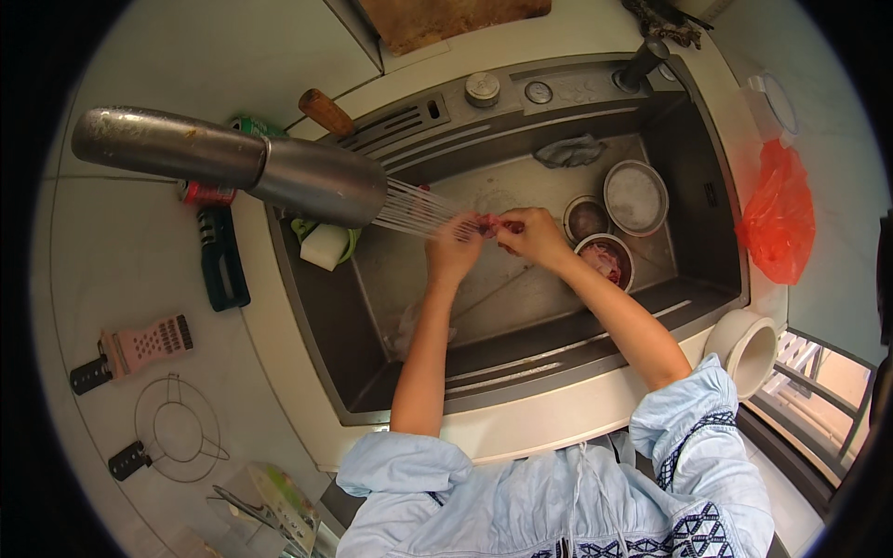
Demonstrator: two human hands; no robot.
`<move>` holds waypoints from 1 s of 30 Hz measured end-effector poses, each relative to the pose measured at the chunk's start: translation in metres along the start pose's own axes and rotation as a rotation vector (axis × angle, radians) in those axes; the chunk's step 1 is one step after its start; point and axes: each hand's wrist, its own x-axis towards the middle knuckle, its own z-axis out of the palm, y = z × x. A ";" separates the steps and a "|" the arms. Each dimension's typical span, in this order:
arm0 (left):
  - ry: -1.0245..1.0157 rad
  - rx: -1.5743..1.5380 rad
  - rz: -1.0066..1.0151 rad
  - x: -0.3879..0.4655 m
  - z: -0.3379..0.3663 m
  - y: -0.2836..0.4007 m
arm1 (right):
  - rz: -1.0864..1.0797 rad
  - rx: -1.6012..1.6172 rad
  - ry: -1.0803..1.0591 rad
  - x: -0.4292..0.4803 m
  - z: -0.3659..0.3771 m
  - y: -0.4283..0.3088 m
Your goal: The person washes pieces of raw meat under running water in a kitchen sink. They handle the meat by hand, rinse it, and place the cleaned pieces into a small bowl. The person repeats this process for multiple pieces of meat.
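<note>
A piece of raw red meat (491, 224) is held between my two hands over the sink (481, 279). My left hand (455, 244) grips its left end, with spray from the metal faucet head (317, 178) falling across the fingers. On the other end, my right hand (536, 238) pinches the meat between thumb and fingers. Just below the right wrist stands a metal bowl (628, 259) with more raw meat (601, 261) in it. Beside that bowl are a drain opening or small dark bowl (586, 219) and a round metal bowl (635, 197) with something pale inside.
A grey rag (570, 151) lies at the sink's back wall. In the left corner, a green caddy (352, 244) holds a white sponge (324, 246). A red plastic bag (778, 216) and a white ceramic pot (743, 352) are on the right; a wooden-handled tool (326, 111) sits at the back left.
</note>
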 end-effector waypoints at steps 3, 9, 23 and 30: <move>-0.084 -0.419 -0.125 0.000 -0.004 -0.008 | 0.202 0.284 -0.099 0.000 -0.008 0.001; -0.153 -0.313 -0.169 0.002 -0.002 0.002 | 0.098 0.247 -0.132 -0.003 -0.006 0.006; -0.053 -0.252 -0.153 0.000 -0.009 0.027 | 0.051 0.135 -0.038 -0.004 -0.002 -0.003; 0.142 0.198 0.046 0.003 0.001 0.026 | -0.257 -0.091 0.212 -0.001 0.014 0.000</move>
